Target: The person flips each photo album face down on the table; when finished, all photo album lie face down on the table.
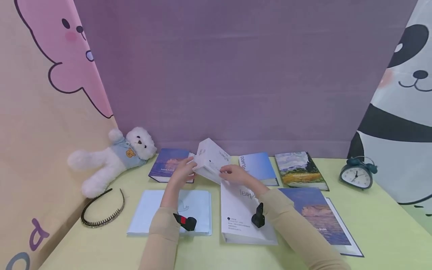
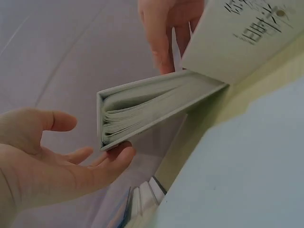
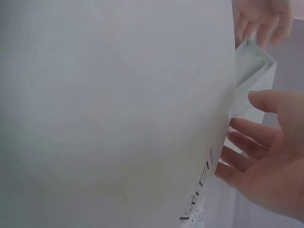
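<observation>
A thick white photo album (image 1: 212, 159) stands tilted over the middle of the table, its page edges visible in the left wrist view. My left hand (image 1: 183, 173) is at its left end. In the left wrist view the fingers (image 2: 121, 154) reach under the lower corner, while the thumb is held away from the cover. My right hand (image 1: 234, 174) is by the tilted album's right edge, thumb apart from the fingers (image 3: 251, 130). Just below that hand lies a second white album (image 1: 241, 219) with dark lettering, partly covered by my right forearm.
A pale blue album (image 1: 197, 213) lies left of centre, a sunset-covered album (image 1: 318, 215) right. Farther back are another sunset album (image 1: 167, 163), a blue Polaroid album (image 1: 260, 165) and a landscape-covered book (image 1: 298, 168). A headband (image 1: 102, 223), plush bear (image 1: 123, 153) and alarm clock (image 1: 356, 175) flank them.
</observation>
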Available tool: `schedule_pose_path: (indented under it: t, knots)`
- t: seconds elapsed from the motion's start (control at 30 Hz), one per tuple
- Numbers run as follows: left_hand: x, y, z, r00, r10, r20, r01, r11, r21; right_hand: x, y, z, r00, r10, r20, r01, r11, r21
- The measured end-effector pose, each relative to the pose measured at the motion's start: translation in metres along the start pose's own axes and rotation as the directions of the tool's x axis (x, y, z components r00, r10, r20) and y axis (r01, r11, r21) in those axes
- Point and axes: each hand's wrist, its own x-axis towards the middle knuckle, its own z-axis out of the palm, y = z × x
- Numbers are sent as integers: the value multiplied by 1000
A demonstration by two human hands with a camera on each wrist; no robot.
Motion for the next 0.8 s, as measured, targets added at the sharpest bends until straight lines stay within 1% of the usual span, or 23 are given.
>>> schedule_pose_path:
  t: [0.07, 0.17, 0.23, 0.3, 0.4, 0.47, 0.57, 0.7, 0.8]
  knots:
    - [-1, -1, 0, 1000, 17, 9, -16, 998, -57, 2, 0, 3, 999, -30, -18, 30, 1000, 4]
    - [-1, -4, 1, 999, 43, 18, -41, 995, -88, 4, -3, 6, 997, -51, -52, 54, 997, 47]
    - [0, -4, 2, 998, 53, 14, -52, 995, -89, 5, -7, 7, 996, -49, -77, 56, 995, 84]
    - [1, -4, 3, 998, 60, 5, -59, 994, -90, 5, -12, 8, 995, -28, -93, 40, 990, 134]
    - [2, -2, 7, 997, 74, -16, -75, 994, -74, 5, -18, 7, 992, -3, -124, 24, 985, 172]
    - [1, -1, 10, 996, 87, -28, -89, 994, -60, 7, -21, 7, 990, 0, -138, 25, 984, 176]
    - [1, 0, 11, 994, 99, -41, -101, 993, -58, 8, -25, 5, 988, -33, -152, 59, 984, 166]
    - [1, 1, 11, 995, 91, -44, -96, 988, -124, 10, -29, 3, 984, -96, -148, 115, 985, 128]
    - [2, 2, 11, 995, 92, -30, -96, 985, -145, 10, -32, 1, 981, -121, -152, 137, 986, 96]
